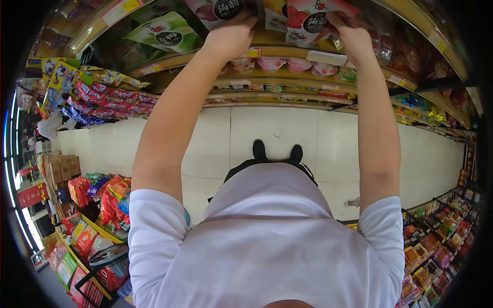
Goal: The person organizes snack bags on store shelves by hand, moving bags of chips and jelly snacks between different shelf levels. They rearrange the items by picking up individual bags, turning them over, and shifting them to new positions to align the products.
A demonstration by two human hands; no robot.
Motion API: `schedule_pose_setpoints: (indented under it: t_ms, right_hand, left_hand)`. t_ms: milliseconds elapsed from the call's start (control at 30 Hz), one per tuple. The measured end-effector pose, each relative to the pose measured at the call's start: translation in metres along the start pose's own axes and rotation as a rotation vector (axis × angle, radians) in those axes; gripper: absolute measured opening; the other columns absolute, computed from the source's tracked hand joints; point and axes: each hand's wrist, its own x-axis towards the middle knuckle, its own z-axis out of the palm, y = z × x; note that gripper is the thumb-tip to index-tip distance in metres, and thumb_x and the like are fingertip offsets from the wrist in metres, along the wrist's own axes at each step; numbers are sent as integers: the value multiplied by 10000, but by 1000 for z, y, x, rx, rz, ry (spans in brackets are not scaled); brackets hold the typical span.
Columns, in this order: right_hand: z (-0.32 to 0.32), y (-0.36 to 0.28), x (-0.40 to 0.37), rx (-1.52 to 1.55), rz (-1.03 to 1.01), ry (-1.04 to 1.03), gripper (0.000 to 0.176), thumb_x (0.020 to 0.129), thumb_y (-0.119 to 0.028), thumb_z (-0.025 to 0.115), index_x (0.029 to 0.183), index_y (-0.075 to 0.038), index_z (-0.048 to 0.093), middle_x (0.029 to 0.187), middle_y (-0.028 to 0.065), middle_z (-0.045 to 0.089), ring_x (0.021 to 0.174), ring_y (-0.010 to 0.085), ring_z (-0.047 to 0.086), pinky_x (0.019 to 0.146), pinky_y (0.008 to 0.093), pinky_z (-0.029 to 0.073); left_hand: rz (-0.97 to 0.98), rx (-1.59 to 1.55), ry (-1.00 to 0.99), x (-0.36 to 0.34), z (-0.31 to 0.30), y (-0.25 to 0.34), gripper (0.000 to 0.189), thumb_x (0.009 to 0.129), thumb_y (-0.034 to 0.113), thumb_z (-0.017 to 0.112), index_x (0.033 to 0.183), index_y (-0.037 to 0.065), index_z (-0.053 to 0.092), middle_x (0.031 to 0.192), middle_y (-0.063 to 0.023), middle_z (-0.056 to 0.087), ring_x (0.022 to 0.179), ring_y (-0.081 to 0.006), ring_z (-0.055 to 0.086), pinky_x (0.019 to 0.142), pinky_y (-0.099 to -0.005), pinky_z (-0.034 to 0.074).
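At the frame's top centre, the right hand [353, 38] pinches a red konjac jelly pouch [304, 19] by its edge, seemingly steadying its printed front outward, while the left hand [231, 39] touches a purple pouch [218, 9], grip unclear.

Bright, even light here, and the pale floor tiles [205, 134] gleam! White strip lights [6, 138] blaze down the far left. Fisheye bend everywhere: the shelf edges [179, 61] bow hard, black vignette swallowing the corners. Lettering reads clear on the red konjac pouch [300, 19]; packaged snacks [429, 241] at lower right go soft.
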Motion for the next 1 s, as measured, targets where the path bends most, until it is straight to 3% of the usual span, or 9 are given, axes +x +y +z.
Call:
schedule_pose_setpoints:
  t_ms: [67, 300, 367, 467, 500, 567, 700, 800, 1000]
  right_hand:
    - [-11, 4, 3, -149, 59, -20, 250, 992, -166, 681, 1122, 46, 712, 1102, 105, 724, 954, 170, 706, 861, 309, 583]
    - [8, 11, 1, -17, -52, -16, 268, 1008, -207, 666, 1106, 36, 722, 1045, 93, 743, 897, 168, 713, 827, 298, 549]
    - [23, 8, 1, -31, -59, 204, 285, 984, -111, 681, 1217, 49, 644, 1038, 130, 699, 849, 180, 671, 658, 308, 559]
    - [25, 7, 5, -283, 44, 172, 318, 934, -121, 719, 1187, 56, 642, 1086, 179, 687, 969, 282, 670, 782, 396, 571]
    - [26, 10, 6, -284, 43, 171, 318, 934, -121, 719, 1187, 56, 642, 1086, 179, 687, 969, 282, 670, 782, 396, 571]
    - [29, 16, 9, -65, 21, -5, 266, 1017, -216, 656, 1099, 27, 722, 1038, 84, 746, 883, 160, 709, 814, 293, 536]
    - [33, 13, 3, -100, -72, -82, 265, 1026, -226, 646, 1089, 21, 719, 1041, 79, 747, 883, 155, 704, 808, 289, 534]
    - [22, 5, -6, -474, -159, 15, 257, 1033, -216, 638, 1111, 21, 701, 1046, 90, 744, 905, 156, 705, 818, 297, 543]
    - [-5, 13, -10, 173, -86, 30, 219, 1029, -154, 633, 1152, 22, 679, 1054, 98, 730, 894, 196, 706, 826, 336, 588]
  left_hand:
    - [-9, 28, -32, -3, 3, -6, 393, 973, 198, 579, 1364, 162, 560, 1350, -111, 600, 1111, -361, 658, 896, -470, 566]
    - [-64, 8, -12, -13, -7, -7, 356, 960, 212, 609, 1311, 156, 610, 1325, -75, 606, 1092, -342, 667, 903, -455, 564]
    - [-48, -6, 5, -12, -4, -8, 349, 958, 221, 619, 1300, 148, 618, 1322, -92, 611, 1096, -349, 662, 909, -460, 559]
    - [-22, -261, 212, 0, 12, -7, 383, 959, 285, 653, 1302, 119, 616, 1214, -153, 665, 1010, -331, 696, 871, -424, 560]
    - [-140, -423, 235, 6, 17, -2, 378, 949, 300, 681, 1256, 86, 633, 1123, -164, 688, 973, -316, 700, 857, -414, 556]
    - [-259, -586, 258, 14, 23, 5, 382, 939, 314, 708, 1211, 53, 650, 1032, -175, 711, 936, -300, 704, 843, -403, 552]
    - [-397, -565, 299, 16, 24, 13, 317, 941, 281, 701, 1092, 4, 675, 890, -157, 744, 794, -285, 725, 768, -402, 559]
    - [-502, -708, 343, 13, 21, 10, 249, 955, 234, 670, 1045, 3, 688, 791, -140, 751, 720, -282, 731, 719, -404, 556]
    - [-546, -636, 352, 13, 26, -2, 223, 972, 201, 651, 979, -20, 684, 713, -108, 747, 684, -212, 751, 651, -360, 574]
